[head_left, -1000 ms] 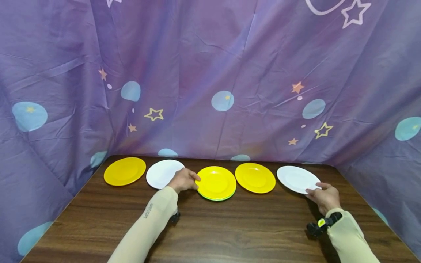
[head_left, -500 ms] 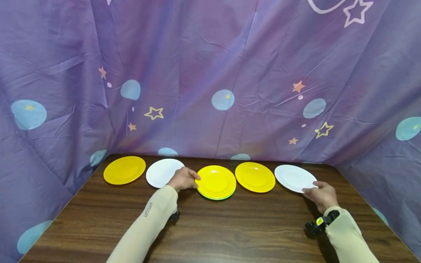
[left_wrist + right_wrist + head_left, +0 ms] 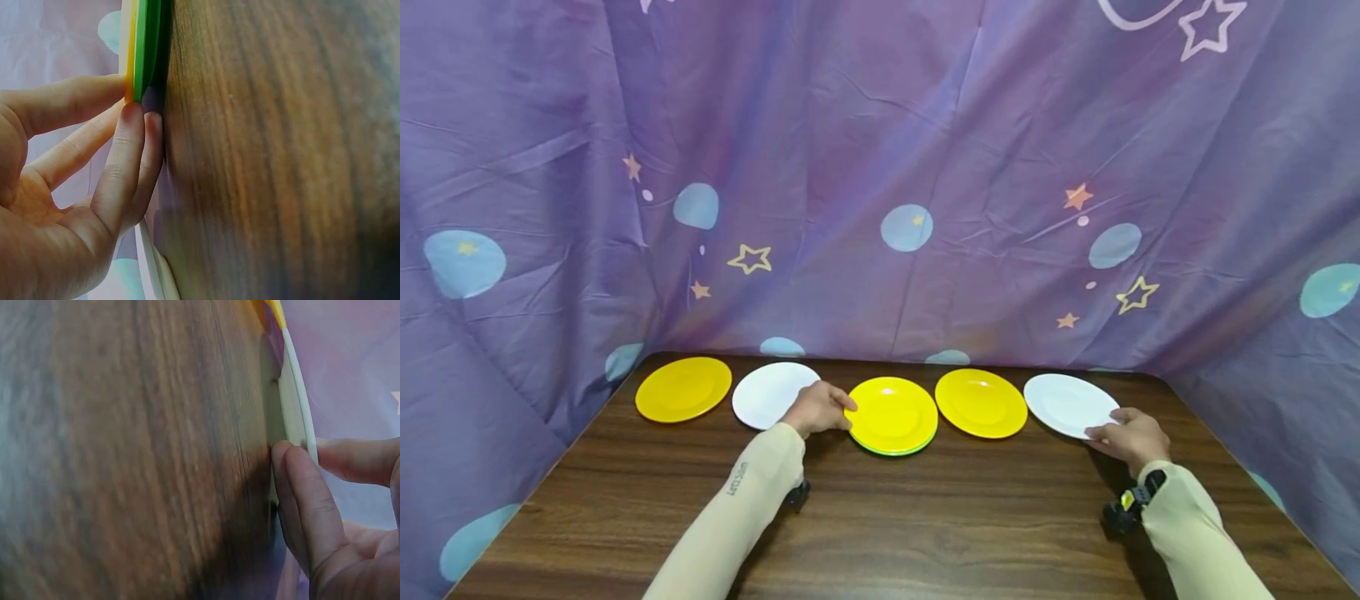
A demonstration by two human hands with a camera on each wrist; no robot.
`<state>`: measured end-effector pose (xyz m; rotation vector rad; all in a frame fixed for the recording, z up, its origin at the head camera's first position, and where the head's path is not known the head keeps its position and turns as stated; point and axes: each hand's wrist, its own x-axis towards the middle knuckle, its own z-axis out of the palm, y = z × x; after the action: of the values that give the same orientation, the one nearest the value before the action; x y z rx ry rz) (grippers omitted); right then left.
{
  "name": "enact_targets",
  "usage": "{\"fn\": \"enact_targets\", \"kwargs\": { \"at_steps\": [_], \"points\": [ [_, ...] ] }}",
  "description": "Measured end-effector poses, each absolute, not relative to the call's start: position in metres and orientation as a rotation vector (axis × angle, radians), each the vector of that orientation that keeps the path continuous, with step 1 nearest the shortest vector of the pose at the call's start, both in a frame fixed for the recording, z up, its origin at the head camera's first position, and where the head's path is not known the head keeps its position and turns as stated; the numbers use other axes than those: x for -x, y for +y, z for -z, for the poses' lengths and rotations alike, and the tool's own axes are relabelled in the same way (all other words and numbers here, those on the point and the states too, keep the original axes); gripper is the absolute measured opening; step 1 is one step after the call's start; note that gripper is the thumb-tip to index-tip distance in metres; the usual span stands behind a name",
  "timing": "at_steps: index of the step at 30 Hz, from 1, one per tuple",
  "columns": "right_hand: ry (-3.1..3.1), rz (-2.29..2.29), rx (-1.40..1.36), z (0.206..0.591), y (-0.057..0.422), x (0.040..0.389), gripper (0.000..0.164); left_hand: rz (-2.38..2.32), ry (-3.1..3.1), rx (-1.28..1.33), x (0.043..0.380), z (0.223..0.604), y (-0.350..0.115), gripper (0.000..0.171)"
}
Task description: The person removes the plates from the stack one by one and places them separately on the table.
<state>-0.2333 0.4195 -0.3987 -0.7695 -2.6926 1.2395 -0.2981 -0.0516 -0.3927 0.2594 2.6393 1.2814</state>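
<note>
In the head view my left hand (image 3: 818, 409) holds the left rim of a short stack, where a yellow plate (image 3: 892, 414) lies over a green plate (image 3: 895, 452). From the left wrist, fingertips (image 3: 130, 115) sit right at the edges of the yellow and green plates (image 3: 147, 47). At the right, my right hand (image 3: 1131, 437) pinches the near right rim of a white plate (image 3: 1070, 405). One digit lies over that rim in the right wrist view, and fingers (image 3: 307, 481) reach under it. Another yellow plate (image 3: 981, 403) lies between the stack and this white plate.
A second white plate (image 3: 767, 395) lies left of the stack, partly behind my left hand. Farthest left is a yellow plate (image 3: 683, 389). The plates form a row along the back of the wooden table (image 3: 947, 525), before a purple curtain (image 3: 820, 175).
My right hand has shifted slightly left with the white plate, narrowing the gap to the yellow plate beside it. The left hand and the stack have stayed in place.
</note>
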Motion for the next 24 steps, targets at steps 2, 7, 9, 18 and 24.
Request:
{"fn": "enact_targets", "kwargs": {
  "at_steps": [2,7,9,18,24],
  "points": [
    [-2.716,-1.199,0.778,0.397,0.42,0.234,0.08,-1.293,2.633,-0.251,0.298,0.392,-0.052,0.028],
    [-2.75,-1.155,0.772,0.393,0.421,0.235,0.079,-1.3,2.625,-0.266,0.297,0.391,-0.052,0.028],
    [-2.751,-1.151,0.757,0.391,0.422,0.237,0.078,-1.3,2.626,-0.272,0.298,0.391,-0.052,0.027],
    [-2.62,-1.534,0.687,0.4,0.427,0.236,0.078,-1.266,2.655,-0.284,0.298,0.391,-0.05,0.028],
    [-2.581,-1.592,0.677,0.401,0.425,0.232,0.078,-1.265,2.653,-0.271,0.298,0.392,-0.05,0.027]
  ]
}}
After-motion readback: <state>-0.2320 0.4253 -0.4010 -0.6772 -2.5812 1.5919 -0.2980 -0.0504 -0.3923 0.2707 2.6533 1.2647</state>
